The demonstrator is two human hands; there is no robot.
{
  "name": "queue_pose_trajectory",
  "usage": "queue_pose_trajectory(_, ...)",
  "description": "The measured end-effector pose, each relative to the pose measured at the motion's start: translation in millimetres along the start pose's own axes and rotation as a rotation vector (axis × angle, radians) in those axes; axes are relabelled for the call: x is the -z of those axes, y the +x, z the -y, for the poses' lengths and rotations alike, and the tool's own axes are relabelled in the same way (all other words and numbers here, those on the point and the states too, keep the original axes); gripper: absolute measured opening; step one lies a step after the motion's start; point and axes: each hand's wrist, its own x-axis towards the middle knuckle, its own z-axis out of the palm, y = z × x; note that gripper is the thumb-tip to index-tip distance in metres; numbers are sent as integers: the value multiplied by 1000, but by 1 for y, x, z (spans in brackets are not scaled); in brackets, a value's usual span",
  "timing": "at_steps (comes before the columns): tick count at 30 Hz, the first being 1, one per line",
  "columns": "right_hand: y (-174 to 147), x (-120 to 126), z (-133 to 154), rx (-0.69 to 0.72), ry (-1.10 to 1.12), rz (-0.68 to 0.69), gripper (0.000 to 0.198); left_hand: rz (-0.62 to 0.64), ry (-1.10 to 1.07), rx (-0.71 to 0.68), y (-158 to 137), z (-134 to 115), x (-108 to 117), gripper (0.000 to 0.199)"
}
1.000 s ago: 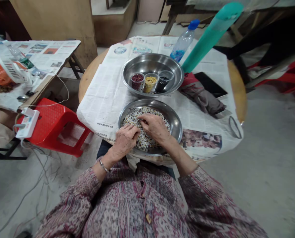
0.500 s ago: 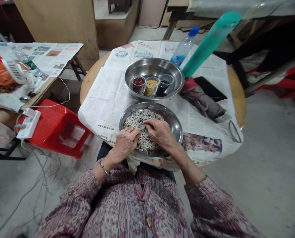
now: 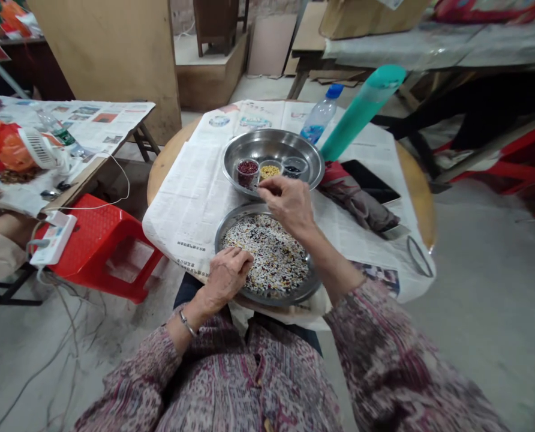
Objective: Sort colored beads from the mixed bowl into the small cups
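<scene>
A steel basin [image 3: 314,284] near my body holds a spread layer of white grains mixed with dark, yellow and red beans [image 3: 267,252]. My left hand [image 3: 228,275] rests over its left side, fingertips curled together at the mix. My right hand [image 3: 291,203] is raised in a pinch, before the cups in the farther steel basin [image 3: 271,139]. What either hand's fingertips hold is too small to make out. In that farther basin stand clear plastic cups of red beans [image 3: 248,168], yellow beans [image 3: 270,171] and black beans [image 3: 293,168]; my fingers partly cover the yellow and black ones.
Newspaper [image 3: 182,198] covers the round table. Behind the basins stand a water bottle [image 3: 319,117] and a tall green cylinder [image 3: 361,114]. A bundled cloth [image 3: 357,195] lies right, beside a dark flat object [image 3: 370,180]. A red stool [image 3: 108,246] with a power strip [image 3: 54,239] stands left.
My right hand has lifted from the grain mix and moved forward to the cups, fingers pinched. My left hand stays at the near basin's left side. The view has tilted up slightly.
</scene>
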Motion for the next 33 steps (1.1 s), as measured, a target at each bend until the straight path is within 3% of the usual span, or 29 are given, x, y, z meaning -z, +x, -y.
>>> queue_pose_trajectory(4, 54, -12, -1, 20, -73, -45, 24, 4, -4, 2, -1, 4, -1, 7)
queue_pose_trajectory(7, 58, -15, -11, 4, -107, -46, 27, 7, 3, 0, -2, 2, -2, 10)
queue_pose_trajectory(17, -80, 12, -33, 132, -178, -20, 22, -17, 11, -8, -1, 1, -6, 15)
queue_pose_trajectory(21, -122, 10, -39, 188, -254, 123, 20, 2, 2, -30, 0, 1, -1, 14)
queue_pose_trajectory(26, -149, 7, -41, 188, -394, 246, 18, 25, -21, -37, 1, 1, 5, 10)
queue_pose_trajectory(30, -154, 6, -41, 179, -399, 248, 16, 16, -107, -39, 5, 2, 12, 9)
queue_pose_trajectory(33, -154, 4, -43, 170, -369, 235, 17, -34, -158, -51, 24, 5, 25, 10)
